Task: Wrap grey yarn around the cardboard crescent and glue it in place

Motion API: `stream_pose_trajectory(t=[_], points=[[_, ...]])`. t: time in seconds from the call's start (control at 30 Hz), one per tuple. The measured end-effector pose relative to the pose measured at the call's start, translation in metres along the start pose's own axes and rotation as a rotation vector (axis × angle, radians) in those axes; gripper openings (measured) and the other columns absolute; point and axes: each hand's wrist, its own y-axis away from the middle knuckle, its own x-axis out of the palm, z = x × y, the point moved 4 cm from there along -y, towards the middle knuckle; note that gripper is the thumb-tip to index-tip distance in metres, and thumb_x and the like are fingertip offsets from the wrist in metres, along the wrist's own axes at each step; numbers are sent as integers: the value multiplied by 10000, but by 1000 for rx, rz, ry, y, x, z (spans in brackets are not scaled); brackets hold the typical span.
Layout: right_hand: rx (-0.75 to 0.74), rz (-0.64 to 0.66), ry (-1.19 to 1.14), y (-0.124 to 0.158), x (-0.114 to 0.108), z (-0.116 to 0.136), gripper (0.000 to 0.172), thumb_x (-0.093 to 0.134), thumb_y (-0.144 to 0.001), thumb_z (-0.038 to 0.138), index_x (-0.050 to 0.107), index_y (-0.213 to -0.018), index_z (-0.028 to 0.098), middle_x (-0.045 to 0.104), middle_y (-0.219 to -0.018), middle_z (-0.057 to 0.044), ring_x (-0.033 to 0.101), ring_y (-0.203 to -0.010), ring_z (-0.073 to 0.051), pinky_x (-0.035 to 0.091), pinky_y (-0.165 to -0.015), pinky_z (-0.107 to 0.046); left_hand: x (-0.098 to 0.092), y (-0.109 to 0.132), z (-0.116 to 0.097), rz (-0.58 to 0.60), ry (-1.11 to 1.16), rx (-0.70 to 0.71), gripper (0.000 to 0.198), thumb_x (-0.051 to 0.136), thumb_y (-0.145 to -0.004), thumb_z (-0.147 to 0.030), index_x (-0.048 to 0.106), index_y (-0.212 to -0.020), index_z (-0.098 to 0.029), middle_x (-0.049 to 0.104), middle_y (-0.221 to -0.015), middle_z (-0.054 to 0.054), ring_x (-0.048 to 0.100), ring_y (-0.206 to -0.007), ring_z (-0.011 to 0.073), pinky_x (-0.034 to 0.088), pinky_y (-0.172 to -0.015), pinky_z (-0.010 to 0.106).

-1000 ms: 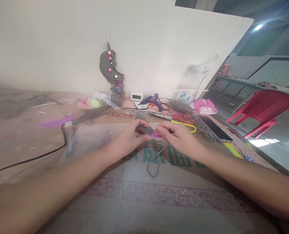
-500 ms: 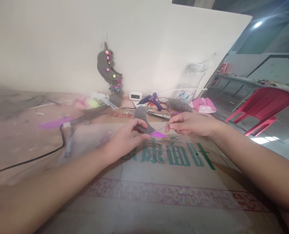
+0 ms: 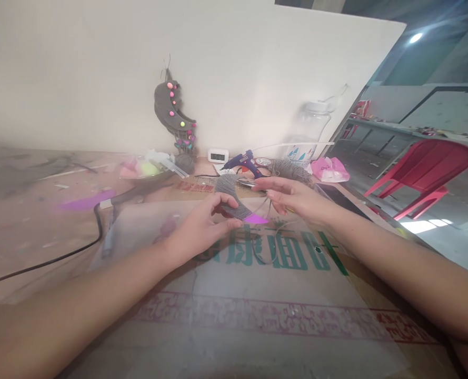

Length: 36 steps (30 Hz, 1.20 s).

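My left hand [image 3: 213, 218] pinches a crescent [image 3: 229, 190] wrapped in grey yarn, held just over the table. The crescent's lower right tip is bare and purple. To its right, my right hand [image 3: 287, 197] has its fingers closed around a strand of grey yarn [image 3: 268, 208]. A loose loop of that yarn hangs below the hand over the translucent sheet [image 3: 234, 284]. Partly behind my right fingers lie scissors [image 3: 246, 182]. A blue glue gun [image 3: 241, 162] rests beyond the crescent.
A finished grey crescent with coloured balls [image 3: 166, 105] hangs against the white board. Behind my hands stand a small clock [image 3: 218, 156], a yarn ball [image 3: 291, 170], a clear bottle [image 3: 315, 126] and a pink bag [image 3: 330, 169]. A black cord [image 3: 60, 258] crosses the left side.
My right hand has shifted slightly left and up, its fingers now in front of the scissors. The yarn between the hands looks slacker. My left hand keeps its hold on the crescent.
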Motion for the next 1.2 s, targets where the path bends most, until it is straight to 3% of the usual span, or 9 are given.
stream_pose_trajectory(t=[0.1, 0.2, 0.37, 0.47, 0.57, 0.73, 0.93, 1.2], points=[[-20, 171, -140, 2, 12, -3, 517, 591, -863, 458, 516, -1333, 256, 636, -1206, -87, 432, -489, -42, 442, -560, -257, 1, 1, -2, 45, 38, -36, 358, 710, -749, -426, 538, -1002, -239, 582, -1021, 16, 561, -830, 161, 437, -695, 269], [-26, 248, -166, 2, 21, -9, 544, 629, -842, 475, 524, -1311, 220, 664, -1031, -70, 500, -544, -62, 459, -569, -252, -1, 1, -8, 65, 11, -2, 254, 592, -852, -423, 542, -983, -212, 579, -977, 16, 530, -794, 142, 418, -683, 258], [41, 200, -122, 1, 32, -16, 368, 722, -753, 408, 649, -1027, 173, 603, -756, 8, 528, -603, -88, 432, -515, -215, -6, -1, -9, 28, -6, -9, 184, 459, -932, -365, 537, -973, -203, 510, -833, -12, 469, -744, 131, 395, -665, 245], [65, 120, -106, 2, 35, -19, 279, 716, -744, 412, 649, -831, 156, 590, -674, 17, 483, -525, -70, 393, -477, -213, -5, -1, -9, 35, -10, -17, 151, 437, -936, -317, 534, -975, -208, 528, -887, -5, 489, -792, 137, 410, -723, 254], [61, 94, -139, 3, 37, -20, 271, 680, -778, 421, 623, -806, 158, 506, -534, 63, 387, -413, -41, 299, -415, -198, -4, 0, -12, 56, -20, 7, 140, 429, -934, -289, 540, -956, -206, 559, -947, 8, 516, -883, 150, 413, -805, 272], [77, 130, -218, 5, 42, -19, 294, 662, -793, 448, 578, -811, 167, 521, -514, 70, 389, -373, -39, 232, -375, -186, -2, 2, -13, 75, -55, -11, 140, 491, -903, -306, 545, -990, -212, 567, -930, 8, 538, -843, 150, 433, -758, 285], [131, 104, -307, 4, 40, -22, 310, 687, -771, 452, 573, -834, 170, 518, -502, 77, 378, -369, -34, 230, -386, -177, 3, 3, -7, 70, -67, 24, 343, 660, -792, -346, 508, -1078, -233, 562, -1134, 39, 580, -953, 172, 468, -827, 318], [117, 136, -303, 5, 41, -19, 300, 686, -773, 441, 570, -808, 167, 512, -500, 76, 378, -380, -36, 233, -390, -181, 3, 2, -3, 68, -47, 47, 305, 667, -795, -339, 507, -1033, -237, 565, -1096, 16, 593, -914, 150, 473, -818, 309]])
